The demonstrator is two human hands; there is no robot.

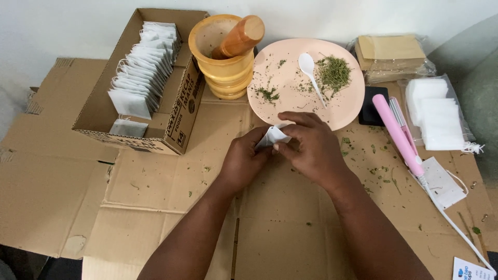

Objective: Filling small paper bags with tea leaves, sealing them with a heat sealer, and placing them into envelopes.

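Observation:
My left hand (244, 161) and my right hand (311, 148) meet over the flattened cardboard (171, 197), both pinching a small white tea bag (273, 136) between the fingertips. Just beyond my hands lies a pale pink plate (342, 111) with dried green herbs (333, 72) and a white plastic spoon (309, 70) on it. Most of the tea bag is hidden by my fingers.
A cardboard box (179, 103) at the left holds a row of several white tea bags (142, 65). A yellow wooden mortar (223, 65) with a pestle (238, 37) stands behind. At the right lie a pink heat sealer (397, 132), packs of white bags (436, 114) and brown envelopes (391, 52).

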